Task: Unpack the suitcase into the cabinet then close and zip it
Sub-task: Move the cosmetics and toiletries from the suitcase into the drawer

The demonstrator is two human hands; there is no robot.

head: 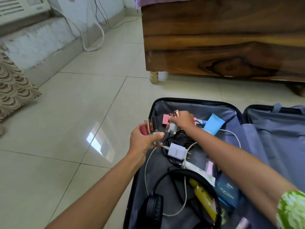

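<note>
A dark wooden bed frame with a turned pale leg [222, 42] stands on the pale tiled floor [66, 129]. Just before it lies the open dark hard-shell suitcase with grey fabric lining [194, 106], both halves flat on the floor. Inside the near half rest black over-ear headphones [153, 210], a yellow bottle [203, 195], a dark blue box printed "SKA..." with smaller lettering too blurred to read [227, 190], a light blue tube [214, 123], a white wall charger with faint unreadable print [177, 152] and its white cable [146, 171].

The left hand [145, 141] holds its grip closed around several small cosmetics at once: a clear glass bottle with a black cap [156, 129], a gold-trimmed tube and a dark red one. The right hand [183, 120] pinches a small clear perfume bottle with a rose-gold cap [172, 126] above the suitcase's far end, over a pink card [165, 119].
</note>
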